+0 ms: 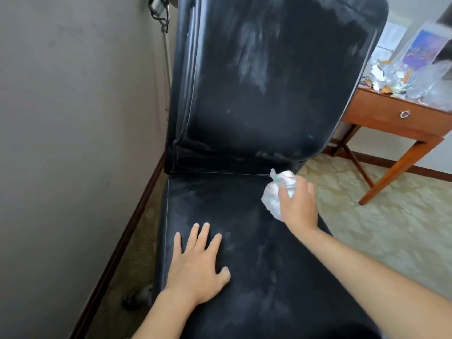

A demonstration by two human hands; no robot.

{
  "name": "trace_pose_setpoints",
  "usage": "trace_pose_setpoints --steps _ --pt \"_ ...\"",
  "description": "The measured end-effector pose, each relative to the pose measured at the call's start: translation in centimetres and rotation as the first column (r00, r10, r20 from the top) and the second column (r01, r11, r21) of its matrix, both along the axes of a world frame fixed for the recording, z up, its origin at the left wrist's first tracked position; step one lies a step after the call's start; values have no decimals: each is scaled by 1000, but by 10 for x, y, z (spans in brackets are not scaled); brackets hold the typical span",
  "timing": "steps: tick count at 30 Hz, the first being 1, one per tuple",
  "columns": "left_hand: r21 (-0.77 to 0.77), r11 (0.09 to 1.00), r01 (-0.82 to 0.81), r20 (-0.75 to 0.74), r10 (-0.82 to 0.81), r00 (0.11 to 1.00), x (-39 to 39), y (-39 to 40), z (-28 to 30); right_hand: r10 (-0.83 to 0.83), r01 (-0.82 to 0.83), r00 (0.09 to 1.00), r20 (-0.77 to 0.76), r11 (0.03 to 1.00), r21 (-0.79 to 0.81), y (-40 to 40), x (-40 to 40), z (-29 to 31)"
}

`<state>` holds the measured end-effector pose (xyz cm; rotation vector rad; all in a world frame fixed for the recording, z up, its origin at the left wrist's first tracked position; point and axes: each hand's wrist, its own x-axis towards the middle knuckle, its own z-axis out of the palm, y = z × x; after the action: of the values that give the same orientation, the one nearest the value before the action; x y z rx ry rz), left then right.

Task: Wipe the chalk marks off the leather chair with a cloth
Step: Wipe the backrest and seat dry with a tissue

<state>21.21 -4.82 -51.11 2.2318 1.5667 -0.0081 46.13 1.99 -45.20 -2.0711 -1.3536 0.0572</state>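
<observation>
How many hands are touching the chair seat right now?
1: the left hand lies flat on the seat. The right hand holds the cloth; its contact is unclear.

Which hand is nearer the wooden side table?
Right. The right hand, gripping the cloth, is at the chair seat's edge on the side table's side; the left hand rests flat on the seat's opposite side.

Wall (61, 143) left, desk (391, 118) right.

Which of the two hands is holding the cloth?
The right hand grips the crumpled white cloth; the left hand lies flat on the black leather seat.
</observation>
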Motion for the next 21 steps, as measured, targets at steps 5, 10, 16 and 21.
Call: trace_pose_setpoints --steps 5,10,16,21 --pt "-29 1000 -1 -12 1 1000 10 8 -3 -320 333 869 -378 942 -33 123 21 23" --pt "-5 1000 -17 16 17 1000 10 9 -13 -74 14 936 -345 985 -174 161 -60 -40" --pt "23 1000 -3 42 2 999 6 13 -21 453 -456 890 -56 885 -91 103 -87 -80" --pt "119 993 -8 97 -4 995 -3 19 -24 464 -470 882 -79 861 -193 6 -54 -70"
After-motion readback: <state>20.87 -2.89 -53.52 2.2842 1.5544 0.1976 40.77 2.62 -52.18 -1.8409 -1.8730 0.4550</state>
